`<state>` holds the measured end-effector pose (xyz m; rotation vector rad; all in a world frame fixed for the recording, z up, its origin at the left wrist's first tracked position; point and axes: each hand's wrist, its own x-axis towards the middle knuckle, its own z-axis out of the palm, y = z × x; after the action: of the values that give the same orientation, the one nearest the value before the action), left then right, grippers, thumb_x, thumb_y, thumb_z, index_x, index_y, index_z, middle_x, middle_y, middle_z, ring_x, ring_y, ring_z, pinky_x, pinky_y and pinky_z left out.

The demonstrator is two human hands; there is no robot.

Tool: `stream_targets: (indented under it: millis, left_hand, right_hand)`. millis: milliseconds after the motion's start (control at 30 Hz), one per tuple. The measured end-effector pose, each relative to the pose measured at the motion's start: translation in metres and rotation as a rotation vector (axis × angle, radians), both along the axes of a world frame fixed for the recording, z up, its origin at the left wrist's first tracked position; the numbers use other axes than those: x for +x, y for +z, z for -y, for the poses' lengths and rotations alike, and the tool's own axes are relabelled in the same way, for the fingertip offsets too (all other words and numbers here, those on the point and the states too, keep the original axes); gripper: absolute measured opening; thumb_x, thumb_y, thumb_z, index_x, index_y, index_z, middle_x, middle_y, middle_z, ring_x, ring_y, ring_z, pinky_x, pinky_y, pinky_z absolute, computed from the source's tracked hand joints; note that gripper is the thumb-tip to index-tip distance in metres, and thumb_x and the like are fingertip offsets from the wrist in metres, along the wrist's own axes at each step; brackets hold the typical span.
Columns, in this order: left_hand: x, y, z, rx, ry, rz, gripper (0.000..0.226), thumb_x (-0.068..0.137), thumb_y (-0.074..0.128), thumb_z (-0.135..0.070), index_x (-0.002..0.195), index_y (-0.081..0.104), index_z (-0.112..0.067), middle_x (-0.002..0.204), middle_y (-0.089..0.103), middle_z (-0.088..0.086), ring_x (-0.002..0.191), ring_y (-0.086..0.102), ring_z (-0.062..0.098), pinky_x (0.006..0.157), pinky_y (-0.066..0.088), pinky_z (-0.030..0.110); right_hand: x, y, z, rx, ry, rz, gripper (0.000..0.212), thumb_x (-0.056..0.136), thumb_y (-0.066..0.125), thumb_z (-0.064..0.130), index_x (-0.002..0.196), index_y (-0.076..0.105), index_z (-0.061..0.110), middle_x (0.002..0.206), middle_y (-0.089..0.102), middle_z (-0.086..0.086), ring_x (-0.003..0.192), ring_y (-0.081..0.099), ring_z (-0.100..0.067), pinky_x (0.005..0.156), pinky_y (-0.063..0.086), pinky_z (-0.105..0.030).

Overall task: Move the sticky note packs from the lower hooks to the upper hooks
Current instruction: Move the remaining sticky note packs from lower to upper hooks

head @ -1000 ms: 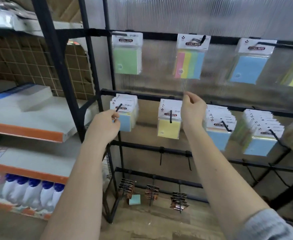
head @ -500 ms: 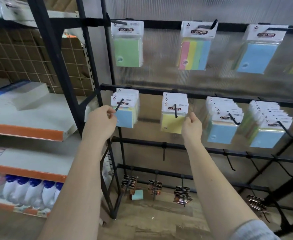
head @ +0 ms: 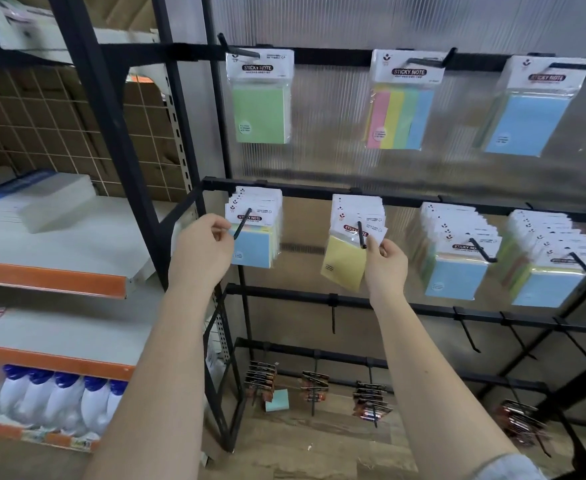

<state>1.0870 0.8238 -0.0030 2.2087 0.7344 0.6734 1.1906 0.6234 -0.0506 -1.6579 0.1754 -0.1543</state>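
Note:
On the lower rail hang several stacks of sticky note packs. My left hand (head: pixel 204 244) pinches the left edge of the front blue pack (head: pixel 254 247) on the leftmost lower hook (head: pixel 242 223). My right hand (head: pixel 385 258) pinches the header corner of the front yellow pack (head: pixel 343 261), which tilts sideways near the tip of the second lower hook (head: pixel 361 234). On the upper rail one green pack (head: pixel 261 112), one striped pack (head: pixel 400 116) and one blue pack (head: pixel 523 123) hang singly.
Two fuller stacks of blue packs (head: pixel 456 275) (head: pixel 548 282) hang further right on the lower rail. Below run two rails with bare hooks (head: pixel 333 317) and dark carded items (head: pixel 314 386). A black frame post (head: pixel 111 133) and orange-edged shelves (head: pixel 49 275) stand on the left.
My right hand dropped from the lower rail to the yellow pack and now pinches it, tilting it towards the hook tip. My left hand stayed at the blue pack. The camera tilted down.

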Motion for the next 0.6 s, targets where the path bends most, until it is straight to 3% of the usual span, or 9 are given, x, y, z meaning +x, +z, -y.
stream_targets:
  millis: [100, 300, 467, 533, 600]
  left_hand:
    - [0.006, 0.002, -0.001, -0.106, 0.005, 0.001, 0.024, 0.097, 0.047, -0.015, 0.118, 0.057, -0.016, 0.125, 0.059, 0.005, 0.108, 0.055, 0.015, 0.051, 0.035, 0.016]
    - [0.010, 0.003, -0.002, -0.145, -0.020, -0.030, 0.026, 0.097, 0.046, -0.016, 0.120, 0.058, -0.013, 0.127, 0.057, 0.008, 0.113, 0.053, 0.018, 0.052, 0.034, 0.016]
    - [0.014, 0.007, -0.006, -0.154, -0.039, -0.023, 0.026, 0.097, 0.047, -0.017, 0.119, 0.059, -0.014, 0.123, 0.058, 0.006, 0.107, 0.054, 0.018, 0.053, 0.037, 0.019]
    - [0.020, 0.009, -0.009, -0.245, -0.052, -0.033, 0.023, 0.096, 0.048, -0.017, 0.114, 0.061, -0.016, 0.113, 0.059, 0.002, 0.099, 0.052, 0.014, 0.061, 0.045, 0.022]
    - [0.027, 0.011, -0.012, -0.398, -0.049, -0.060, 0.014, 0.096, 0.047, -0.016, 0.092, 0.060, -0.019, 0.094, 0.059, 0.001, 0.090, 0.052, 0.014, 0.079, 0.050, 0.032]
  right_hand:
    - [-0.002, 0.005, 0.001, -0.020, 0.018, 0.038, 0.036, 0.099, 0.044, 0.024, 0.066, 0.036, 0.012, 0.059, 0.026, 0.002, 0.056, 0.021, -0.013, 0.054, 0.018, -0.026]
    - [-0.019, 0.015, 0.004, -0.088, 0.020, 0.058, 0.033, 0.101, 0.038, 0.023, 0.072, 0.049, 0.010, 0.058, 0.035, 0.003, 0.054, 0.029, -0.011, 0.052, 0.024, -0.026]
    - [-0.032, 0.025, 0.008, -0.132, -0.002, 0.069, 0.042, 0.099, 0.037, 0.020, 0.059, 0.028, 0.015, 0.056, 0.028, 0.003, 0.053, 0.024, -0.013, 0.051, 0.019, -0.027]
    - [-0.035, 0.027, 0.011, -0.165, -0.005, 0.070, 0.042, 0.098, 0.037, 0.018, 0.058, 0.026, 0.014, 0.055, 0.026, 0.001, 0.052, 0.023, -0.014, 0.050, 0.018, -0.028]
    - [-0.038, 0.030, 0.014, -0.193, -0.011, 0.069, 0.041, 0.095, 0.039, 0.016, 0.056, 0.026, 0.014, 0.054, 0.025, 0.001, 0.051, 0.021, -0.014, 0.049, 0.017, -0.028]
